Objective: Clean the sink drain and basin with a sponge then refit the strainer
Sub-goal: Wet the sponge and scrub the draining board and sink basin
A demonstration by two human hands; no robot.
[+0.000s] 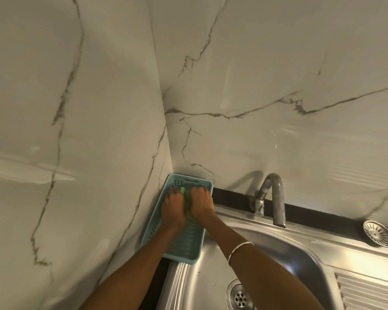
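Sink [278, 249] lying right of tray [179, 249]; drain [240, 297] sitting open, strainer [378, 233] resting on far rim. Both hands meeting over tray: left hand [172, 209] and right hand [201, 203] gripping green sponge [186, 198] between them, long axis running away from body.

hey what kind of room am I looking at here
Most likely a kitchen sink corner: a stainless steel sink with a ribbed drainboard, a curved tap, and marble-look wall panels behind.

home kitchen, steel sink [300, 249], tap [276, 198], marble-look wall [278, 63]
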